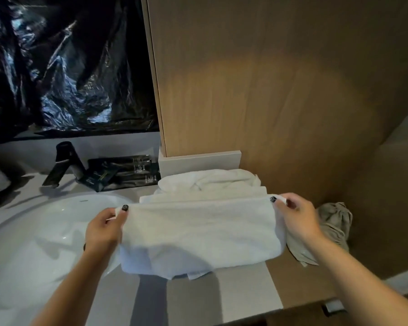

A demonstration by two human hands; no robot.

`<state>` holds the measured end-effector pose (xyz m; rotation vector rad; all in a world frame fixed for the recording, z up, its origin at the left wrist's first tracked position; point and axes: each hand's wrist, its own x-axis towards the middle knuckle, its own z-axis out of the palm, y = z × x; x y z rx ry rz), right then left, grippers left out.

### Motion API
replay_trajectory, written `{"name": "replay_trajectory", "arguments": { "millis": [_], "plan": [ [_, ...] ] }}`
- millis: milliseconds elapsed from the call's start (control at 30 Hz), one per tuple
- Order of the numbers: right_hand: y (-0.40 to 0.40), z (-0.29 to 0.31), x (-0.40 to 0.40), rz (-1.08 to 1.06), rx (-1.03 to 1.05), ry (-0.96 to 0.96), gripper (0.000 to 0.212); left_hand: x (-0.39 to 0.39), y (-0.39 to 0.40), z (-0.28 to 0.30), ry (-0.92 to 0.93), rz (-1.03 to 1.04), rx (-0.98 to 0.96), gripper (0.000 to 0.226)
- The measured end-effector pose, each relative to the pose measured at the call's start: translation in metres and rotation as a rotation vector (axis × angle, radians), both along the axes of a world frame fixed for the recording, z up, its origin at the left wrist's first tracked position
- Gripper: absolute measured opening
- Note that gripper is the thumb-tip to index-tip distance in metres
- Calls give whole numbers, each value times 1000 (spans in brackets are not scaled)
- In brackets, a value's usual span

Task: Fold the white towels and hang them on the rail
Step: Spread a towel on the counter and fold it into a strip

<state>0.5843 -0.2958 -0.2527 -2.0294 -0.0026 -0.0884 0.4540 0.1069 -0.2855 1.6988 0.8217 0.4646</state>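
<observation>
A white towel (200,234) lies folded across the counter beside the basin, its lower edge draped toward me. My left hand (104,228) pinches its top left corner, thumb on top. My right hand (295,215) pinches the top right corner in the same way. Behind it a second white towel (210,182) lies bunched against the wooden wall. No rail is in view.
A white round basin (33,243) fills the left, with a black faucet (65,163) behind it. Dark toiletry packets (125,172) lie on the counter (222,295). A crumpled beige cloth (332,231) sits at the right. A wood panel wall (269,90) rises behind.
</observation>
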Motion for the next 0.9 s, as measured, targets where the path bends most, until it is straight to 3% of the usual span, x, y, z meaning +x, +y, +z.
{"name": "replay_trajectory", "arguments": {
  "millis": [200,400,633,733,900],
  "plan": [
    [24,-21,38,-147,63,27,14,49,21,-20,73,-58,28,26],
    [33,-46,56,-197,27,56,12,75,30,-40,113,-174,-204,29],
    [28,-45,61,-137,228,253,10,76,47,-43,126,-320,-475,28],
    [22,-39,59,-56,344,324,7,74,49,-43,100,-395,-567,38],
    [15,-34,55,55,481,385,27,63,39,-31,44,-390,-624,23]
  ]
}}
